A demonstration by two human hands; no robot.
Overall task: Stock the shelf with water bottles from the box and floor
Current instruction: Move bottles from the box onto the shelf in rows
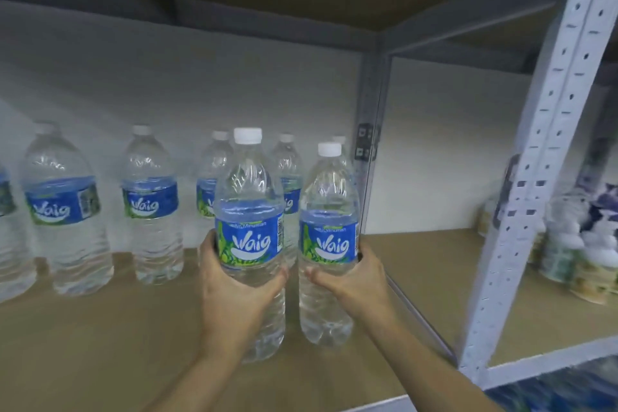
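both hands (pixel 234 291) grip "waig" bottles (pixel 249 211) over the shelf (pixel 100 344).

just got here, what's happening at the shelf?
A person is stocking water bottles. The left hand grips one bottle and the right hand grips another, both upright over the brown shelf board, in front of a back row of bottles already standing along the wall. Whether the two held bottles touch the board yet is unclear.
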